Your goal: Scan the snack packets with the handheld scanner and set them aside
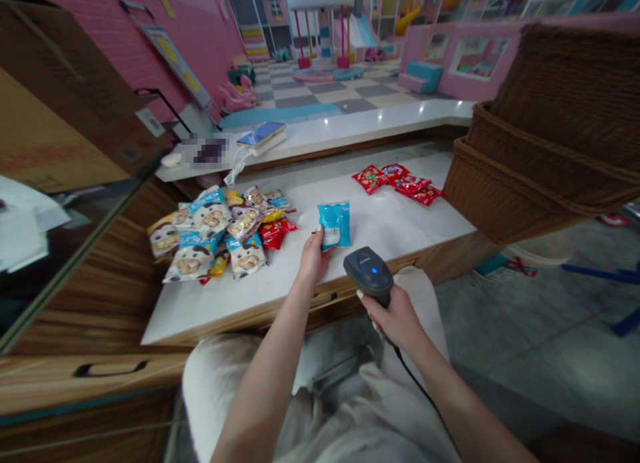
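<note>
My left hand (313, 257) pinches a blue snack packet (335, 224) by its lower left edge, just above the white counter (390, 223). A white label shows on the packet's face. My right hand (397, 316) is wrapped round the grip of a black barcode scanner (369, 271), whose head points at the packet from just below it; a blue light glows on top and a cable runs down past my wrist.
A pile of several snack packets (217, 233) lies at the counter's left. Several red packets (400, 181) lie at the back right, next to stacked wicker baskets (540, 156). A phone (263, 134) rests on the raised ledge behind.
</note>
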### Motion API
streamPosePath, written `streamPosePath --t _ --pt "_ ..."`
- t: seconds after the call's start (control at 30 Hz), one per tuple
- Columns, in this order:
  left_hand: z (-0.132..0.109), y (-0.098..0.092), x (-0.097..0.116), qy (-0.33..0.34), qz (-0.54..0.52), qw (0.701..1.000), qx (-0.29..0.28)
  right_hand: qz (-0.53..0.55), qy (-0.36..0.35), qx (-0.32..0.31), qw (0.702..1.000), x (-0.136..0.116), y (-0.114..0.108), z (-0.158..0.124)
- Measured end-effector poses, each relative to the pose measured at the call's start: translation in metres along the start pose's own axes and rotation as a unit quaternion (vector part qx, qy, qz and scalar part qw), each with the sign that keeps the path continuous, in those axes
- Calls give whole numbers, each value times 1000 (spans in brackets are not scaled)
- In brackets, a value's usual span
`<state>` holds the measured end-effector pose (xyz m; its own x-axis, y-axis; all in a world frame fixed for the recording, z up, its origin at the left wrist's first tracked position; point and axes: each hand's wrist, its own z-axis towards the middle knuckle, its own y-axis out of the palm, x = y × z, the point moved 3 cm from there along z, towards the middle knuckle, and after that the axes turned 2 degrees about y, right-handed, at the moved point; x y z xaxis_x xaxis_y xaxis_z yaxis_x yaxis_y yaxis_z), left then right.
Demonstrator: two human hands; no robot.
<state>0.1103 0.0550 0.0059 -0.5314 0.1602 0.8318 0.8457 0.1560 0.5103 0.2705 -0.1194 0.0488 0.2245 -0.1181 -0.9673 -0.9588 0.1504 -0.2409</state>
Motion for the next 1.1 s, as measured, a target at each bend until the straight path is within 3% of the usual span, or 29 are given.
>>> streamPosePath --t 0.33,0.6,0.9,1.1 --pt "0 1 1 -8 -1 1000 -1 -23 -14 7 1000 2 6 10" --pt "-7 -1 7 43 58 997 -27 -22 -21 1 1000 0 8 9" --pt "-4 5 3 -11 -14 1000 0 -8 -4 3 1000 3 7 5" --pt "-2 5 9 35 29 999 8 -17 -8 9 1000 1 -4 2"
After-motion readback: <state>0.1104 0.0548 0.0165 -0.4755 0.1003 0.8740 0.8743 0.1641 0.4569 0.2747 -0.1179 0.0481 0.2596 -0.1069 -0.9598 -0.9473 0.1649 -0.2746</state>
